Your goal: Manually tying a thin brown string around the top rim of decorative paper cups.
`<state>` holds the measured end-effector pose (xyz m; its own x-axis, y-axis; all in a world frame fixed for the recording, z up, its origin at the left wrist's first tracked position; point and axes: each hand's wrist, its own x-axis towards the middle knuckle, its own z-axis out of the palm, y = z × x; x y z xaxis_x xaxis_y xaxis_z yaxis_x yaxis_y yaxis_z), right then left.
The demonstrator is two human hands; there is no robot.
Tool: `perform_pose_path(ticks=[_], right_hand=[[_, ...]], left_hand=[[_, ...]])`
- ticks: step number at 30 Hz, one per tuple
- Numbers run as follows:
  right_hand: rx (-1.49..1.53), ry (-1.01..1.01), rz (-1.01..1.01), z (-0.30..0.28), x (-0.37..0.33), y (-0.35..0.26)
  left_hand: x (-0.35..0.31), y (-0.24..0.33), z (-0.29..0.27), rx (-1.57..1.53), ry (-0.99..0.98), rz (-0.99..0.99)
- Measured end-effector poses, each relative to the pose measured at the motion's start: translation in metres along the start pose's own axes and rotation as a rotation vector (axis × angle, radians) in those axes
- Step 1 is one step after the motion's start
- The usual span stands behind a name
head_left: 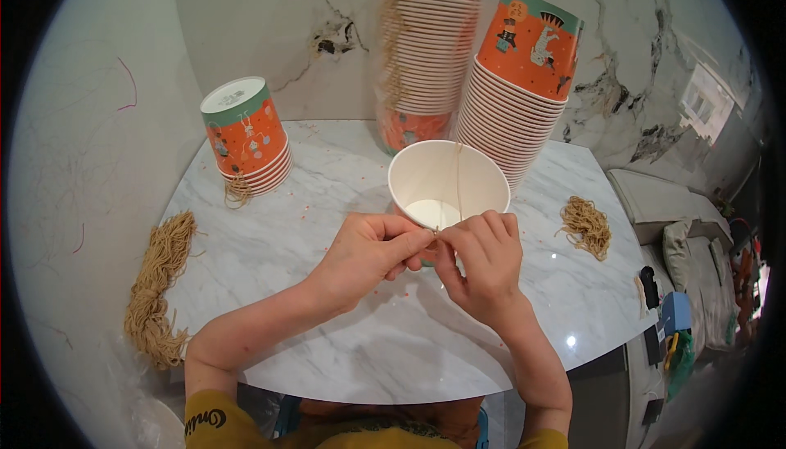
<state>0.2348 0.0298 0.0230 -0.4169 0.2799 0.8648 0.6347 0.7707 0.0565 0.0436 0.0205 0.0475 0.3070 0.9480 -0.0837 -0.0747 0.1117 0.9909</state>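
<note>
A large white-lined paper bucket (449, 172) stands upright near the middle of the marble-patterned table. Tan string (459, 183) runs over its far rim and down across the inside toward my fingers. At the bucket's near rim, my left hand (378, 251) pinches the string between thumb and forefinger. Right beside it, my right hand (485, 262) is closed in a pinch on the same string, the fingertips of both hands almost touching. The exact spot where the string meets the fingers is too small to make out.
Upside-down orange-and-green buckets (246, 134) stand at the left. Behind rise a tall bagged stack (438, 40) and a leaning stack (512, 97). Tan string bundles lie at the table's left edge (155, 293) and right side (586, 228). A grey sofa (692, 261) is at right.
</note>
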Motion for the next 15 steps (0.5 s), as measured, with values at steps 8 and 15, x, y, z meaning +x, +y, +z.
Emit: perform_pose_path(ticks=[8,15], right_hand=[[0.374,-0.027,0.365,0.002,-0.005,0.001],[0.49,0.0,0.511,0.0,-0.005,-0.003]], left_hand=[[0.005,0.001,-0.004,-0.035,-0.007,-0.025],[0.01,-0.017,-0.004,0.262,-0.026,0.363]])
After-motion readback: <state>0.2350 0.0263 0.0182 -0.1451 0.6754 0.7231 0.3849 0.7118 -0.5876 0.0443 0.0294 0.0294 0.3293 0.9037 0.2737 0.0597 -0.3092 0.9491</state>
